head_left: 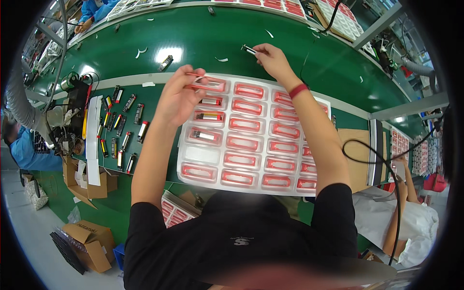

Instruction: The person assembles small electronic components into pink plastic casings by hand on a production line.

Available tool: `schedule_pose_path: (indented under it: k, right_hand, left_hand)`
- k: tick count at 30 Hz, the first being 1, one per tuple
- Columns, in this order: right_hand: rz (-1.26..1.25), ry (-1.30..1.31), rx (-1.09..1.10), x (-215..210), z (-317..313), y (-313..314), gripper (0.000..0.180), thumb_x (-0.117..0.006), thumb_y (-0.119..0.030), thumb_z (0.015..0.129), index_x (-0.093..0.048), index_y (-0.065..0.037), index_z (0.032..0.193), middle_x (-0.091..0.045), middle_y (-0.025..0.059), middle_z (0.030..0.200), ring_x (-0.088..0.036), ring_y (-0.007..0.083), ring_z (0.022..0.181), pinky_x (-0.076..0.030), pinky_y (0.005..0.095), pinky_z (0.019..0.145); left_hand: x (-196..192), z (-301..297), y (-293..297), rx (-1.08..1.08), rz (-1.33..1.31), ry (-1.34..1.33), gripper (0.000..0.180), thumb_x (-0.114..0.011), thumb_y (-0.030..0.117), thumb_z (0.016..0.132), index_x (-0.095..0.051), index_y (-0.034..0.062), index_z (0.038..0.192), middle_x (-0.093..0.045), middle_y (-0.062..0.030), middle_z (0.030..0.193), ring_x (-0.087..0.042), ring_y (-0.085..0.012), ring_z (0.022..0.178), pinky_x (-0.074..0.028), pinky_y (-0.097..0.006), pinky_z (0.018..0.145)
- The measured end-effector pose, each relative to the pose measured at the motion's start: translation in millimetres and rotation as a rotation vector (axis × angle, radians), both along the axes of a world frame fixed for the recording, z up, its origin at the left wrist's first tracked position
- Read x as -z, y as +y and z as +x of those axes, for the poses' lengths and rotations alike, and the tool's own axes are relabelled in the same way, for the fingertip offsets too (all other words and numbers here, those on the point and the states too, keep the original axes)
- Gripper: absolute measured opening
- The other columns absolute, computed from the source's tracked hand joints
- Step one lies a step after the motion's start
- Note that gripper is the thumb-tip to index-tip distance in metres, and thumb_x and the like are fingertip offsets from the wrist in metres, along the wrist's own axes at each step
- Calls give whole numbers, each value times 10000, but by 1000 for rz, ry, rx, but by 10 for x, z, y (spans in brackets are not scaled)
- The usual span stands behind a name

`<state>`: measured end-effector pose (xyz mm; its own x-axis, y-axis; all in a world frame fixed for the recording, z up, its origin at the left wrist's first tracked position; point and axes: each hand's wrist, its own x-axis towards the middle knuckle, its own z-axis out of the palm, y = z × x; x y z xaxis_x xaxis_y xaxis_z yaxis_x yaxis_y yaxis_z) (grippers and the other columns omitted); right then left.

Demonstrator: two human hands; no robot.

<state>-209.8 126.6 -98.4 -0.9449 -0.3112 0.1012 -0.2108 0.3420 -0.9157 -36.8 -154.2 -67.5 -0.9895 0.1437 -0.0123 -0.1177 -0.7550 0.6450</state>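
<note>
My left hand (pixel 178 99) is at the far left corner of a white blister tray (pixel 199 155), its fingers pinching a narrow red plastic frame (pixel 212 86) there. My right hand (pixel 274 62) is beyond the tray's far edge, over the green bench, with a small dark and silver module (pixel 249 50) between thumb and fingertips. Red frames sit in most tray pockets. In the left column, a frame with a yellow and dark insert (pixel 210 116) lies near a frame with a silver and white insert (pixel 205 135); one pocket there holds no frame.
Several small battery-like modules (pixel 138 113) are scattered left of the tray. A black box and solder spool (pixel 71 81) stand farther left. A cardboard sheet (pixel 352 153) and a black cable (pixel 357 141) lie right. Co-workers sit on both sides. Cartons (pixel 94 244) stand on the floor.
</note>
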Motion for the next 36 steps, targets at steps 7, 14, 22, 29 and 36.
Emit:
schedule_pose_path:
  k: [7, 14, 22, 29, 36]
  right_hand:
    - [-440, -408, -232, -660, 1151, -46, 265, -538, -162, 1067, -630, 35, 1218, -666, 71, 924, -577, 109, 752, -501, 242, 707]
    - [-469, -439, -271, -689, 1430, -1, 248, -596, -149, 1037, -661, 37, 1187, -710, 98, 973, -682, 120, 807, -560, 245, 760]
    - [-450, -480, -237, -693, 1513, -45, 251, -610, -162, 1030, -678, 34, 1171, -722, 97, 947, -671, 110, 771, -557, 242, 741]
    - [-432, -462, -213, -592, 1541, -57, 271, -615, -195, 1032, -690, 29, 1164, -718, 70, 934, -634, 84, 750, -534, 225, 719]
    - [-316, -381, -204, -549, 1575, -65, 271, -623, -199, 1026, -704, 20, 1163, -690, 19, 890, -636, 76, 744, -528, 220, 686]
  left_hand:
    - [35, 20, 282, 1, -239, 12, 243, -442, 49, 1029, -591, -11, 1212, -623, -119, 1202, -629, -213, 1107, -529, -339, 932]
    - [-58, 140, 369, -17, -673, 120, 311, -463, 124, 1061, -617, 61, 1324, -674, -90, 1224, -630, -125, 1050, -510, -280, 894]
    - [-11, 209, 376, 124, -621, 167, 291, -620, 79, 985, -629, 47, 1274, -671, -64, 1136, -675, -139, 1003, -570, -285, 851]
    - [81, 182, 424, -94, -805, 504, 327, -702, -26, 895, -651, 20, 1215, -513, -116, 1391, -605, -215, 1198, -566, -341, 954]
    - [144, 175, 420, -93, -806, 474, 245, -674, -50, 878, -661, 4, 1116, -571, -117, 1321, -609, -203, 1169, -560, -327, 947]
